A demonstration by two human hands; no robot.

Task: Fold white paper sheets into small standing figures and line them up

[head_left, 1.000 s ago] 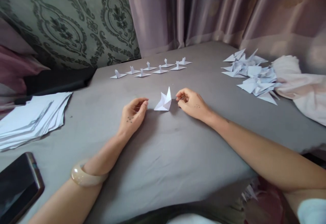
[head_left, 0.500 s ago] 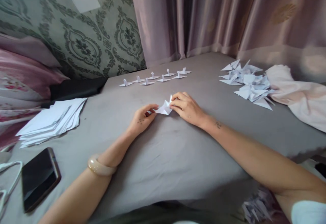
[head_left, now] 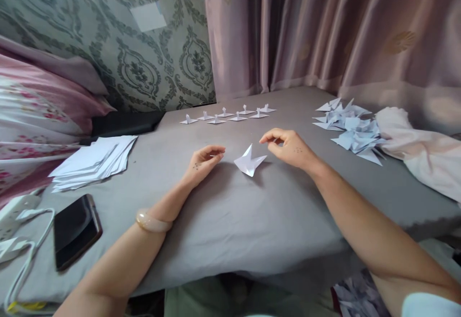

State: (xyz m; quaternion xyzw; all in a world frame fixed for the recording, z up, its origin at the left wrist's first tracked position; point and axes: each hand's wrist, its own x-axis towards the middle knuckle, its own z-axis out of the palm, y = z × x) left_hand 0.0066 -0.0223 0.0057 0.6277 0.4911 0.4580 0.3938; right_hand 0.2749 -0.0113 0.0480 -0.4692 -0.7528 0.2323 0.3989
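A white folded-paper piece (head_left: 249, 162) with pointed ends sits on the grey cloth between my two hands, touched by neither. To its left, my left hand (head_left: 204, 164) rests low over the cloth, fingers curved with a small gap to the thumb and nothing in them. On the other side, my right hand (head_left: 291, 149) is a little above and right of the folded paper, its fingers loosely bent and holding nothing. Farther back stand several small folded-paper figures (head_left: 237, 116) in two rows.
Stacked white paper sheets (head_left: 95, 163) lie at the left, behind a dark phone (head_left: 77, 232). White cables and a power strip (head_left: 16, 211) are at the left edge. A heap of folded-paper pieces (head_left: 355, 127) lies at the right beside a pale pink cloth (head_left: 414, 139).
Both hands have let go of the folded paper, which now lies on the cloth. My right hand has drawn away to the right. The whole view has shifted somewhat.
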